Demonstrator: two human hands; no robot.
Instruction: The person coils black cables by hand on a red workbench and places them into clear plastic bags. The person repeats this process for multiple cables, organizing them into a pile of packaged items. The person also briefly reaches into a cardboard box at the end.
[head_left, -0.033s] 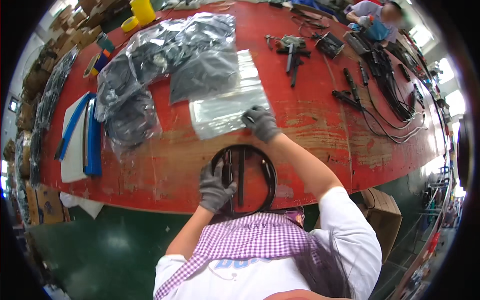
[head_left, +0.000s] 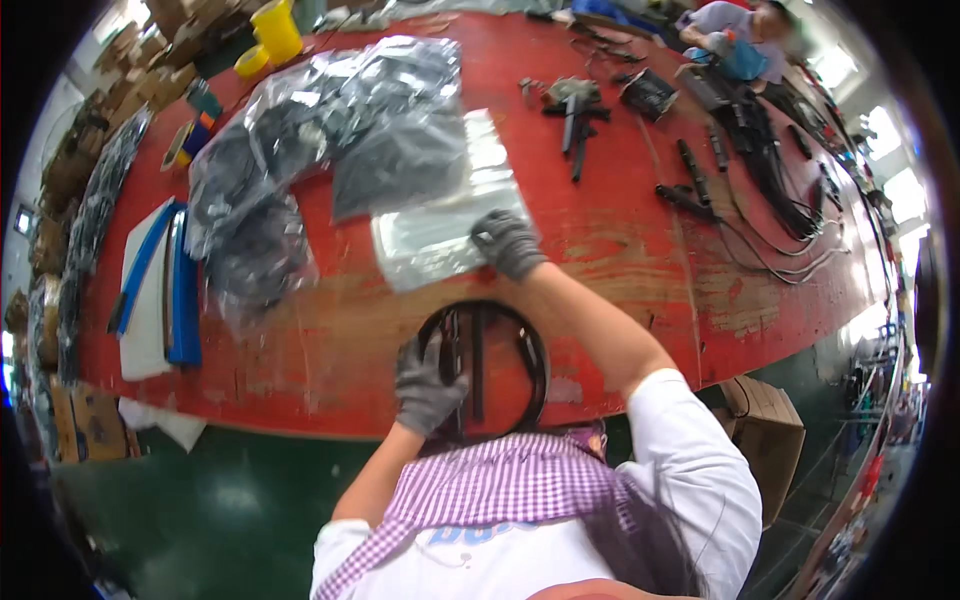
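My left hand, in a grey glove, grips the left side of a black coiled cable ring lying at the near edge of the red table. A few black straight pieces lie inside the ring. My right hand, also gloved, reaches forward, its fingers curled on the right edge of a flat clear plastic bag lying just beyond the ring.
Several clear bags of black parts lie at the left and back. Blue and white strips sit at the left edge, a yellow container far back. Black tools and cables lie right. Another person works far right. A cardboard box stands below.
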